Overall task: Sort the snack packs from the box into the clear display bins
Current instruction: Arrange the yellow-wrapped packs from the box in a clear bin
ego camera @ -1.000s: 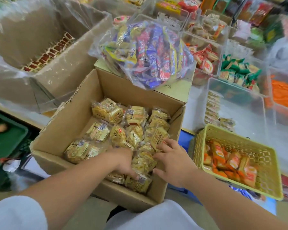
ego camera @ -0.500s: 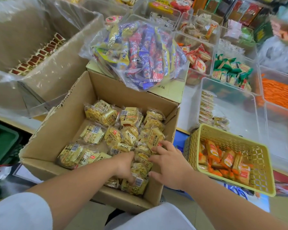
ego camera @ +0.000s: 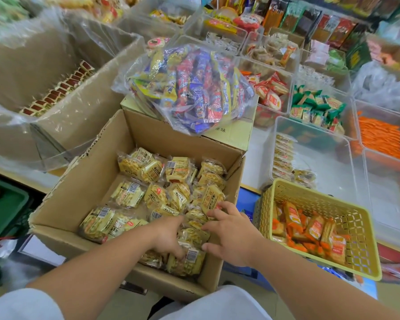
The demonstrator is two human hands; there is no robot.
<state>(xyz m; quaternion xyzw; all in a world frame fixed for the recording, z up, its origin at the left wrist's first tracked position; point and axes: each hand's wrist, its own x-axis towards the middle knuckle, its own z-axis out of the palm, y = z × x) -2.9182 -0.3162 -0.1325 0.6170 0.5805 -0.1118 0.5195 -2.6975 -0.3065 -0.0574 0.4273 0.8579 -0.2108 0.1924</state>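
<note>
**Reaching into the cardboard box [ego camera: 88,181] with both hands**

Digging the left hand [ego camera: 166,236] down among the yellow snack packs [ego camera: 134,165] at the near right corner of the box, with fingers bent into the wrappers; cannot tell whether closed round a pack or only pressing on it. Laying the right hand [ego camera: 231,236] just beside it on the same heap, with fingers spread wide and lightly curved, touching pack tops and pinching nothing. Coming in over the near wall of the box on bare forearms, below short white sleeves.

Lying loose across the box floor in clear wrappers with yellow labels and barcodes, heaped thickest toward the right wall.

Stacked on edge along the left wall of the clear display bin [ego camera: 328,172], beyond the box to the right: a short row of matching packs [ego camera: 283,155].

Standing just right of the box, near the right hand: a yellow lattice basket [ego camera: 367,245] holding orange packs [ego camera: 314,229].

Resting on a closed carton [ego camera: 236,135] directly behind the box: a clear bag of blue, red and yellow sticks [ego camera: 194,88].

Sitting at far left, well apart from the hands: a large plastic-lined carton [ego camera: 90,107].
</note>
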